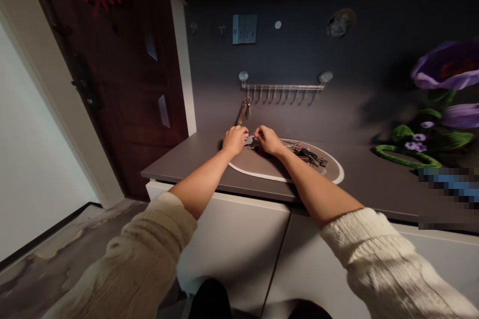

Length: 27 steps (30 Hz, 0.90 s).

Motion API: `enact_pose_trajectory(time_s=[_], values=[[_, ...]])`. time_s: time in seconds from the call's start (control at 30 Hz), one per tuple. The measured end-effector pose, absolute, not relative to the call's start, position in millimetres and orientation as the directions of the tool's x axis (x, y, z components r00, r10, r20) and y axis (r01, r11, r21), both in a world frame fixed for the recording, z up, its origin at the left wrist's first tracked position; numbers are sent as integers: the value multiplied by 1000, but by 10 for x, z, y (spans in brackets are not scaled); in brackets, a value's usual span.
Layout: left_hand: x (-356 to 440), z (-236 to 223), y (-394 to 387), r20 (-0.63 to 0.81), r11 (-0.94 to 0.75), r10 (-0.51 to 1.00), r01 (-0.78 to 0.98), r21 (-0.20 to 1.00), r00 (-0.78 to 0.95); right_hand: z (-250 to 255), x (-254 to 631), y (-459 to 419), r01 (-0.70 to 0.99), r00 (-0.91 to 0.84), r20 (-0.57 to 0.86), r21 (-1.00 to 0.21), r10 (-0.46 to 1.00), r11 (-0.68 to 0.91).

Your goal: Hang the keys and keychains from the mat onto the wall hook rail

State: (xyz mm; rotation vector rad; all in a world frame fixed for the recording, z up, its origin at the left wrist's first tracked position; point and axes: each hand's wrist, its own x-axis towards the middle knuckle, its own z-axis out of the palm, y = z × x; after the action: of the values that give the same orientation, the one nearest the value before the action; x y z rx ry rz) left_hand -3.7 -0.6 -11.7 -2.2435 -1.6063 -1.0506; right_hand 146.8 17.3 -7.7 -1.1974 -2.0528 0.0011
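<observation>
My left hand and my right hand meet over the left part of an oval brown tray with a white rim on a dark cabinet top. Both hands are closed on a small silver key ring or key held between them. A bunch of keys with dark fobs lies in the tray just right of my right hand. Above, a row of hooks on a rail is fixed to the dark wall, with one set of keys on a brown strap hanging from its left end.
A dark wooden door stands to the left, with a white frame. An ornament of purple flowers with green loops sits on the cabinet top at the right. White cabinet fronts are below the top.
</observation>
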Motion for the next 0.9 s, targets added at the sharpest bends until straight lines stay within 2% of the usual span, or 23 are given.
enact_pose_trajectory(time_s=[0.33,0.63,0.8,0.9], values=[[-32,-49,-45,738,-424,663,875,234,124,43,1398,61,725,-267,716,-291,645,624],[-5,5,-125,755,-436,636,882,180,160,117,1378,-26,755,-268,773,-202,576,624],[2,-2,-114,784,-460,599,871,172,161,110,1377,-8,709,-261,793,-229,550,667],[7,1,-118,781,-466,605,864,191,153,96,1368,-4,659,-236,794,-293,561,693]])
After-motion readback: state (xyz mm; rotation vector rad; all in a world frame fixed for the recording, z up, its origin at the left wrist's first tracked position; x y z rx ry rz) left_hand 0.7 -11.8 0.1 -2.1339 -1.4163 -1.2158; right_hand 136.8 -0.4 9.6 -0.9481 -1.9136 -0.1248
